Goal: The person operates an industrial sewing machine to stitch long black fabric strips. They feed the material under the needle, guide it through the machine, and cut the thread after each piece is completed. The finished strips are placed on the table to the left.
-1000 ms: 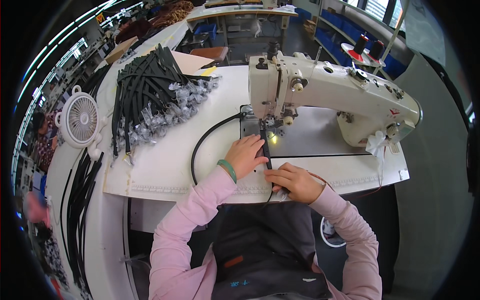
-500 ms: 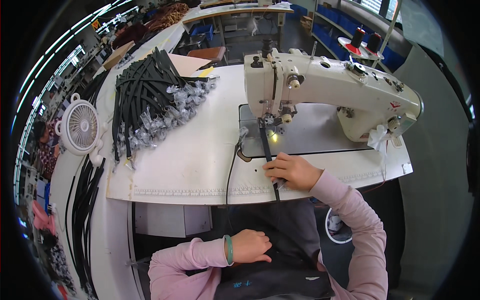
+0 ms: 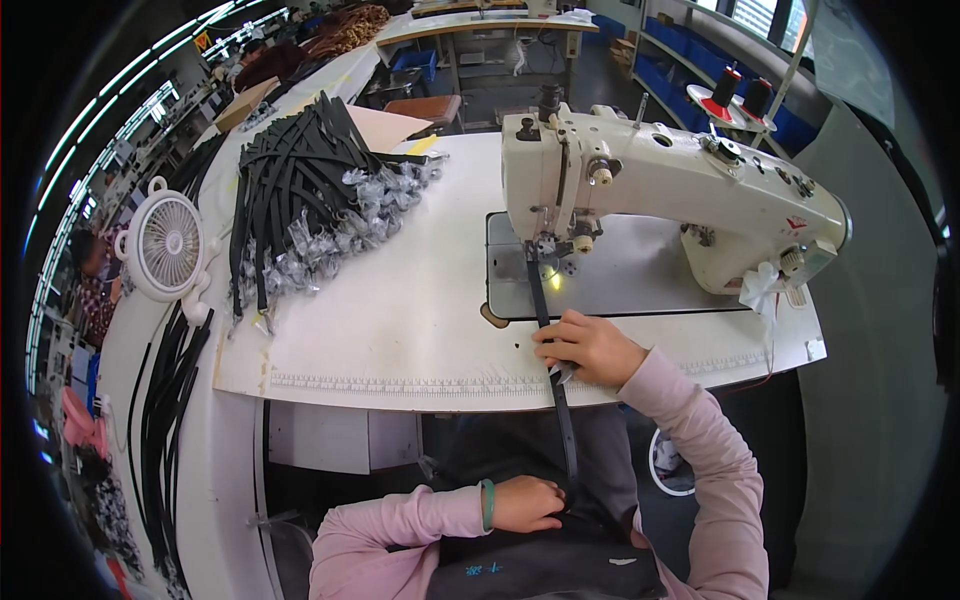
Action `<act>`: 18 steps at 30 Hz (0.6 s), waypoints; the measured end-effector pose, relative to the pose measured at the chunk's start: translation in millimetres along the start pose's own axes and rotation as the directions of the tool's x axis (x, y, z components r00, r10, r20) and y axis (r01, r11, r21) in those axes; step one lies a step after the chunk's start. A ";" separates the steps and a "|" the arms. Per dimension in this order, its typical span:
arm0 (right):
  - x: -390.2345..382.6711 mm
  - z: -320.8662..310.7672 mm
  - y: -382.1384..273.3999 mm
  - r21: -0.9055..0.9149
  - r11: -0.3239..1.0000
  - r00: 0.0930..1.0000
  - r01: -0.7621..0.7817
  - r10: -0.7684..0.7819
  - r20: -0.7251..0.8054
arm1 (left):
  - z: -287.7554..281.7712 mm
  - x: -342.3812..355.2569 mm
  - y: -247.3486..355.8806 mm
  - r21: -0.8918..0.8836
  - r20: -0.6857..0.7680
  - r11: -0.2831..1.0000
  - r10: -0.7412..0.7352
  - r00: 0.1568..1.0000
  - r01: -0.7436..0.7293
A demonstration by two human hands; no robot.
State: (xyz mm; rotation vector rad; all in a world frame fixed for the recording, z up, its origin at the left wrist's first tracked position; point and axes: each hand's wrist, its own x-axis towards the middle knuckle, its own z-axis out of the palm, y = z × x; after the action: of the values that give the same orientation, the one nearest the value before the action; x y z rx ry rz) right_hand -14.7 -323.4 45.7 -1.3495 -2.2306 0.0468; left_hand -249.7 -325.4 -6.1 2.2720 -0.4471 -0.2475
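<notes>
A narrow black strap (image 3: 562,425) runs from under the presser foot of the white sewing machine (image 3: 620,165), over the table's front edge and down to my lap. My right hand (image 3: 597,350) pinches the strap on the tabletop, just in front of the metal bed plate. A small shiny, clear-looking piece shows under its fingers, partly hidden. Low over my dark apron, my left hand (image 3: 527,503) is closed at the strap's lower end; its fingertips are mostly hidden. A small light glows on the bed plate beside the needle.
Left on the white table (image 3: 370,340) lies a heap of black straps (image 3: 300,160) with clear plastic-wrapped ends. A white fan (image 3: 165,245) stands beyond the table's left side, above more hanging straps (image 3: 165,440). Dark thread spools (image 3: 722,90) stand behind the machine.
The thin strand left of the bed plate, with its plastic-wrapped end, has gone from there. The strap's near part now hangs straight down to my left hand, which has shifted right.
</notes>
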 end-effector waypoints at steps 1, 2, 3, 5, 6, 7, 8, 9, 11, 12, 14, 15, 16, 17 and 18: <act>-0.2 0.0 0.4 0.005 1.000 1.000 0.004 -0.004 -0.003 | 0.2 -0.6 -5.0 0.034 -0.011 0.999 -0.013 1.000 0.013; -0.3 0.2 1.0 0.010 1.000 1.000 0.008 -0.008 -0.005 | 0.2 -1.5 -9.3 0.067 -0.023 0.997 -0.025 0.999 0.027; -0.2 0.6 1.2 0.017 1.000 1.000 0.013 -0.013 -0.008 | -1.8 -2.4 -11.5 0.047 0.006 0.998 -0.040 0.999 0.040; 0.1 0.4 0.8 0.027 1.000 1.000 0.008 -0.008 0.010 | -8.4 -4.5 -17.2 0.006 0.063 0.998 -0.069 0.996 0.069; -0.7 -0.4 0.8 0.031 1.000 1.000 0.002 -0.002 0.019 | -15.8 -5.1 -16.7 0.091 0.079 0.995 -0.045 0.996 0.038; -0.8 -0.4 0.8 0.032 0.999 1.000 0.006 -0.007 0.016 | -27.5 -6.5 -13.9 0.103 0.075 0.994 -0.054 0.996 0.046; -0.9 -0.1 0.8 0.032 0.999 1.000 0.011 -0.011 0.014 | -41.4 -8.3 -10.9 0.116 0.072 0.992 -0.063 0.995 0.054; -1.1 -0.4 0.6 0.032 0.999 1.000 0.015 -0.016 0.011 | -56.5 -9.6 -8.4 0.128 0.068 0.990 -0.071 0.995 0.062; -1.3 -0.9 0.4 0.032 0.999 1.000 0.020 -0.020 0.013 | -87.4 -12.7 -9.9 -0.047 -0.294 0.997 0.041 0.955 -0.057; -0.7 -0.6 0.7 0.034 0.999 1.000 0.025 -0.025 0.012 | -101.3 -11.6 -10.7 0.036 -0.454 0.999 -0.006 0.891 0.025; -2.5 1.3 2.4 -0.002 1.000 1.000 0.022 -0.022 0.010 | -126.4 -4.0 -24.0 0.228 -0.650 0.950 -0.014 0.760 0.213; -2.4 2.4 2.2 -0.016 1.000 1.000 0.026 -0.026 0.007 | -134.8 0.0 -37.2 0.340 -0.695 0.884 0.006 0.719 0.321; 0.1 1.8 1.0 -0.019 0.999 0.999 0.029 -0.029 0.018 | -138.9 2.8 -51.4 0.406 -0.689 0.841 0.025 0.725 0.357; 2.6 0.6 -1.5 -0.021 0.999 0.999 0.032 -0.032 0.030 | -141.1 5.6 -66.3 0.470 -0.680 0.792 0.043 0.732 0.390; 3.0 -1.4 -2.6 -0.031 0.999 0.999 0.031 -0.029 0.037 | -147.1 10.5 -72.5 0.534 -0.666 0.737 0.066 0.743 0.414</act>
State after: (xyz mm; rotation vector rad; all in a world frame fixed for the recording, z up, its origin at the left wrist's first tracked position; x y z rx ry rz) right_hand -17.3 -322.6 49.0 -1.3415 -2.2904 0.0260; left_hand -176.5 -185.0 38.0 2.8848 0.1174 0.7351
